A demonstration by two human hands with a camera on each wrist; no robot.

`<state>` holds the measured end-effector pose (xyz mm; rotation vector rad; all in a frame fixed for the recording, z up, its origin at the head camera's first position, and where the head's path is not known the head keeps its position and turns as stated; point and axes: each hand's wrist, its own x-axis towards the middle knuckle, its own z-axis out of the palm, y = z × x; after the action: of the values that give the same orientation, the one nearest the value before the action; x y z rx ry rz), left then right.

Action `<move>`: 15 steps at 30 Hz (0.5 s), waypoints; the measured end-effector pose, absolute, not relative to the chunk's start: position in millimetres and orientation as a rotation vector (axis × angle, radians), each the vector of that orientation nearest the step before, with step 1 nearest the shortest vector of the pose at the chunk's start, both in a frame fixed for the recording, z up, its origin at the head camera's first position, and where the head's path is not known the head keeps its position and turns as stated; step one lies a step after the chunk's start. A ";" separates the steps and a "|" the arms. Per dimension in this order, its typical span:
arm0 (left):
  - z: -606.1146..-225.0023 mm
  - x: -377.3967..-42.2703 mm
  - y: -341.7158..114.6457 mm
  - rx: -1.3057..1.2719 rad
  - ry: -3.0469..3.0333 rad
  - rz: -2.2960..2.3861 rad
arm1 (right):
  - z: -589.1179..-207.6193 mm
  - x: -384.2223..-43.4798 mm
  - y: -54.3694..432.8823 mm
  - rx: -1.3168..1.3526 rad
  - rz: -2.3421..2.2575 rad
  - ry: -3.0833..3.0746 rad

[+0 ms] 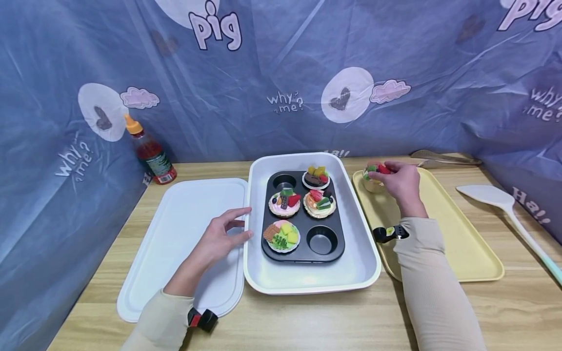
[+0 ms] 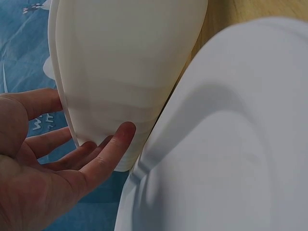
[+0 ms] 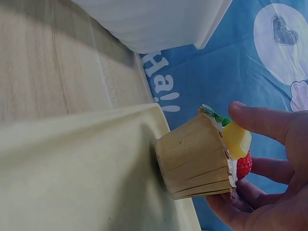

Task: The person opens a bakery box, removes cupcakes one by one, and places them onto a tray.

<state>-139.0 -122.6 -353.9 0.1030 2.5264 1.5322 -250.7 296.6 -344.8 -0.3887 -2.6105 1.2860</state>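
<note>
My right hand holds a toy cupcake at the far left corner of the yellow tray. In the right wrist view its thumb and fingers lie around the topped rim, with a strawberry and a yellow cube between them; the paper cup's base sits close over the tray. My left hand is beside the left wall of the white pan, its fingers spread and fingertips right at the rim. Inside the pan lies a black muffin tin bearing several toy tarts.
A white board lies left of the pan. The sauce bottle stands at the back left. Right of the yellow tray lies a white spatula with a long handle. Metal utensils lie at the back right, before a blue printed cloth.
</note>
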 end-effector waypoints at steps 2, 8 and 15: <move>-354.1 -139.1 -122.7 0.105 2.527 1.533 | -345.7 -250.7 296.6 -0.391 1.288 -2.607; -354.8 -139.3 -122.5 0.101 2.530 1.532 | -347.3 -250.7 296.6 -0.397 1.286 -2.617; -354.9 -138.5 -121.7 0.103 2.532 1.535 | -346.6 -250.6 297.4 -0.404 1.284 -2.661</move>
<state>-138.5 -121.7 -354.9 0.1028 2.5318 1.5347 -250.6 297.4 -346.6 -0.4041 -2.6615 1.2836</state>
